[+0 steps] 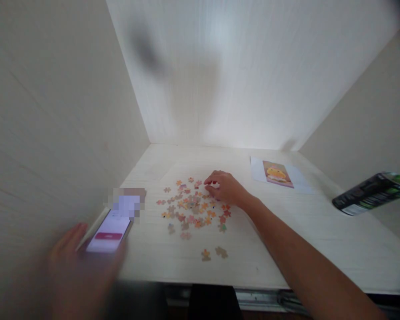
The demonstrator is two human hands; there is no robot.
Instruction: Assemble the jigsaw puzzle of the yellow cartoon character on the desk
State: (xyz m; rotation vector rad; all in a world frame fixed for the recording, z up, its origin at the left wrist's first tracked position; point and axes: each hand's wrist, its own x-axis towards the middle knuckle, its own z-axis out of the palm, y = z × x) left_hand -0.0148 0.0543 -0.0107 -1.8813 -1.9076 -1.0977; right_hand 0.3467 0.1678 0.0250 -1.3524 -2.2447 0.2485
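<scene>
My right hand [224, 187] rests on the pale wooden desk [286, 231] at the far edge of a scatter of small orange and pink puzzle pieces [193, 208], its fingers curled as if pinching a piece that I cannot make out. My left hand [76, 266] is blurred at the lower left and holds a phone [110, 232] with a lit white screen showing a red bar. Two loose pieces [213, 254] lie nearer the front edge.
A printed picture card [277, 174] lies on white paper at the back right. A dark can with green markings [373, 193] sits tilted at the right. Cream walls enclose the desk on the left, back and right.
</scene>
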